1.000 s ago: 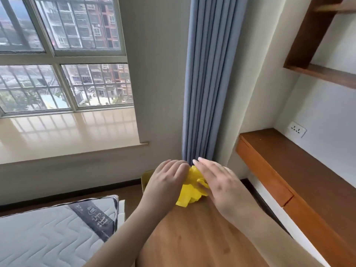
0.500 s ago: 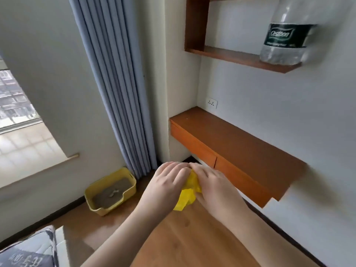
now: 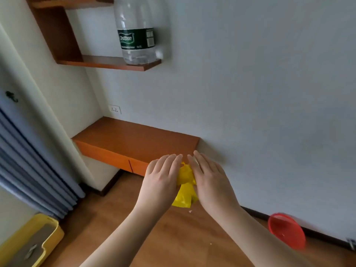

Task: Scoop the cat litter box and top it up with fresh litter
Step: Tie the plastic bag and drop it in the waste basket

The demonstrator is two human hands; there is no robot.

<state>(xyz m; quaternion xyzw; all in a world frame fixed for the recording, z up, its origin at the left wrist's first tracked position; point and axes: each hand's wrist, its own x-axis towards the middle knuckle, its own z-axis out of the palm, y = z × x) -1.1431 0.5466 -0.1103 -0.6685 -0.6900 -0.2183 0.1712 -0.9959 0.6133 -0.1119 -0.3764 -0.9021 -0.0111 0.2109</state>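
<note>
A crumpled yellow plastic bag hangs in the air between my two hands, above the wooden floor. My left hand and my right hand press it from either side with straight fingers; both thumbs are hidden. The yellow litter box stands on the floor at the bottom left, by the curtain, with grey litter and a small pale object inside. It is well away from both hands.
A red plastic basin sits on the floor by the right wall. A wall-mounted wooden desk juts out just beyond my hands. A large water bottle stands on a shelf above. Blue curtain at left.
My view has swung right, from the window and mattress to the desk wall; the litter box has slid to the bottom left. My fingers have straightened around the bag.
</note>
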